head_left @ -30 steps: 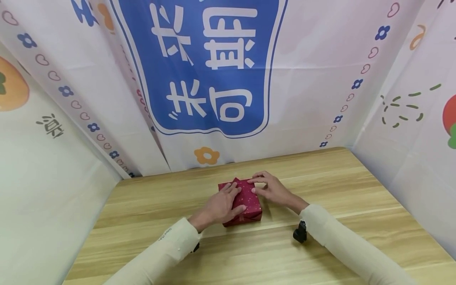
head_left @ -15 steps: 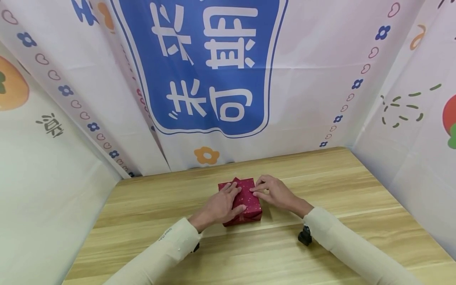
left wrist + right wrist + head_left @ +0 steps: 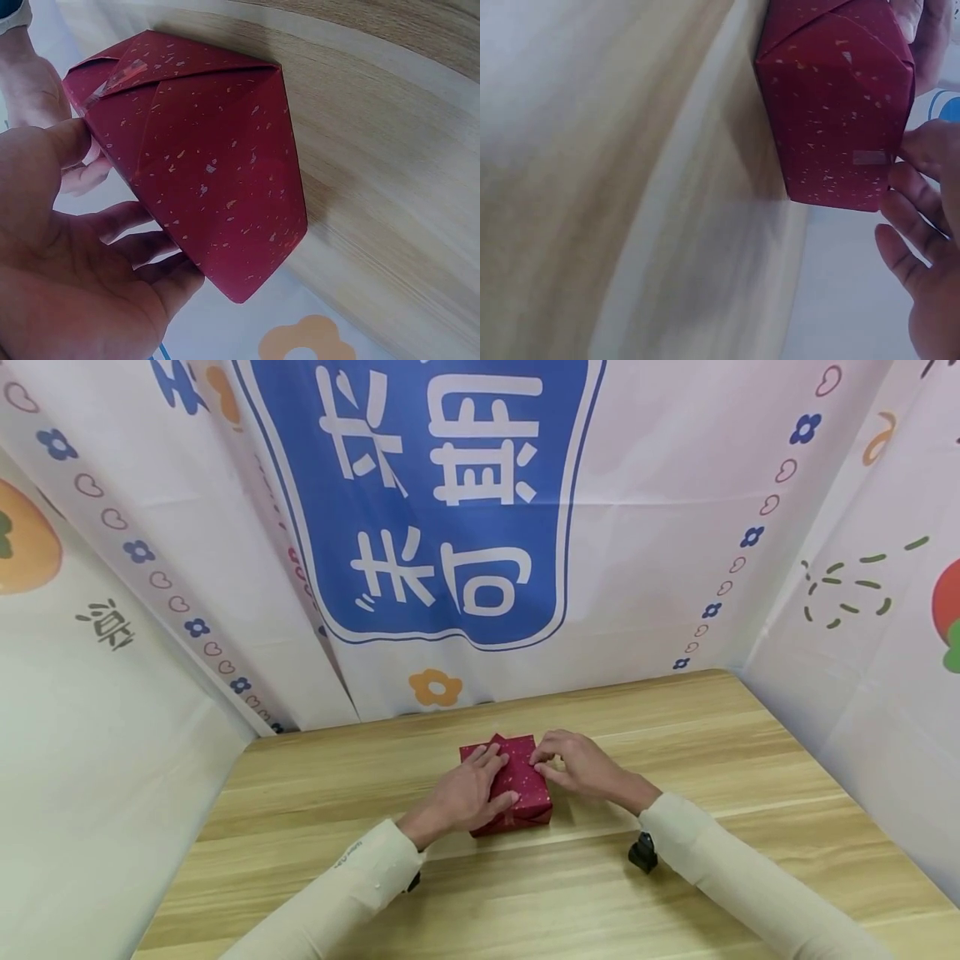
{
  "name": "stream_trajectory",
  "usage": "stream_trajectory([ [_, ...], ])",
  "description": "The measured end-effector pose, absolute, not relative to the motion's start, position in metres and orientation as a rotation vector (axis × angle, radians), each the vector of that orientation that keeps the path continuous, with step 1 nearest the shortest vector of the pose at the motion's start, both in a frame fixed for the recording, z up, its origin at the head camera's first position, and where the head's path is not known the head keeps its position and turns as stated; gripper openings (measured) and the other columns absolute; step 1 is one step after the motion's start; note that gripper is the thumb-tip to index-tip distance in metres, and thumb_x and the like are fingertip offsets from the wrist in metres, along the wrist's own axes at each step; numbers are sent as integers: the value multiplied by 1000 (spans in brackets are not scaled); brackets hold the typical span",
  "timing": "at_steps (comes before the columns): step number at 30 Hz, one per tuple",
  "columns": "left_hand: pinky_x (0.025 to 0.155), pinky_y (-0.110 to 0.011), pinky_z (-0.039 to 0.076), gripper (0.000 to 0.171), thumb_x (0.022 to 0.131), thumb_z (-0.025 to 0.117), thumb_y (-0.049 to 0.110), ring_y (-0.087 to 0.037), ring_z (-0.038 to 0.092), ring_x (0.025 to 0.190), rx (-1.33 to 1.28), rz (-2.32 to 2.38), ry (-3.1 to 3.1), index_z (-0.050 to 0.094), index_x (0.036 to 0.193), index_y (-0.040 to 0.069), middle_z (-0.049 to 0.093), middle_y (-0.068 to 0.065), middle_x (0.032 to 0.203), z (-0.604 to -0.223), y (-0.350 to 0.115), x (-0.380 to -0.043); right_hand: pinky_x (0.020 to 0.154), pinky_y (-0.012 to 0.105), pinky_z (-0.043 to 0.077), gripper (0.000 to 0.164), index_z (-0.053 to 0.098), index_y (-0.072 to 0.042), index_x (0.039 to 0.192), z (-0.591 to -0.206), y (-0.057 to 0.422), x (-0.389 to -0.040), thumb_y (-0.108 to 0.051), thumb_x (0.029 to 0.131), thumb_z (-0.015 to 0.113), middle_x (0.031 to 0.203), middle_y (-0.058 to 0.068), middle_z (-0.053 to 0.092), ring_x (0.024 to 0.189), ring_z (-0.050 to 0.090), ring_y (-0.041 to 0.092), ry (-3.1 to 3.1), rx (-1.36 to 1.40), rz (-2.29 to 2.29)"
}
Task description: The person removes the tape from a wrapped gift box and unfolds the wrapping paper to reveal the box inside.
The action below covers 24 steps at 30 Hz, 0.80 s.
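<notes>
A dark red gift-wrapped box (image 3: pixel 525 781) with pale flecks lies on the wooden table, its paper folded at the ends. My left hand (image 3: pixel 465 789) rests across its top with fingers spread; in the left wrist view the thumb and fingers (image 3: pixel 172 285) lie along the box's edge. At the right edge, my right hand (image 3: pixel 581 764) has its thumb and fingers bent close together. In the right wrist view, a short strip of clear tape (image 3: pixel 871 157) runs along the box's side up to that edge, where the thumb and index fingertip pinch at its end. Another shiny tape piece (image 3: pixel 124 75) shows on a folded end.
The wooden table (image 3: pixel 315 827) stretches around the box on every side. White printed cloth (image 3: pixel 637 568) hangs behind it and along both sides. A small black wrist camera (image 3: pixel 642 853) sits under the right cuff.
My right hand's spread fingers have drawn together with the thumb at the box's right edge, and the wrist has shifted slightly right. The left hand and the box have stayed still.
</notes>
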<state>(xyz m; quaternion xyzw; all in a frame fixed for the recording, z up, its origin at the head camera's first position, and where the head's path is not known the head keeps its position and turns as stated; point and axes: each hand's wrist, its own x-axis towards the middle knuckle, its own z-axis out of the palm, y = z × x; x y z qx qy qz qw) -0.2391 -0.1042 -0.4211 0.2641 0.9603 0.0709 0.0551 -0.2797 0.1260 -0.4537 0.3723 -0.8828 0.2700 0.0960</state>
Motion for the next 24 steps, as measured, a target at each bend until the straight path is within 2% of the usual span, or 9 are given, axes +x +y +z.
stream_trajectory([
  [10,118,-44,32,68,99,52,48,-35,31,147,827,216,2916,41,149,3,33,-18,158,-422,-104,-239,85,32,55,8,70,-13,99,-445,121,-287,-15,96,63,97,-2,66,92,63,13,-2699,1157,598],
  [17,119,-43,31,68,100,51,48,-35,30,148,828,201,2911,40,150,3,32,-17,159,-422,-106,-239,81,29,55,10,59,-10,98,-454,115,-288,-11,102,50,93,1,57,87,57,14,-2584,1235,347],
  [20,119,-43,31,68,99,51,49,-35,30,148,827,197,2911,40,150,4,32,-17,159,-422,-106,-239,80,29,52,12,54,-10,96,-458,115,-288,-11,103,45,91,0,52,87,54,14,-2597,1238,425],
  [24,119,-44,31,68,99,51,49,-35,29,148,823,205,2912,39,150,4,32,-17,159,-422,-106,-239,80,29,50,8,51,-14,97,-457,116,-287,-12,103,46,92,-3,50,87,50,11,-2733,1157,673],
])
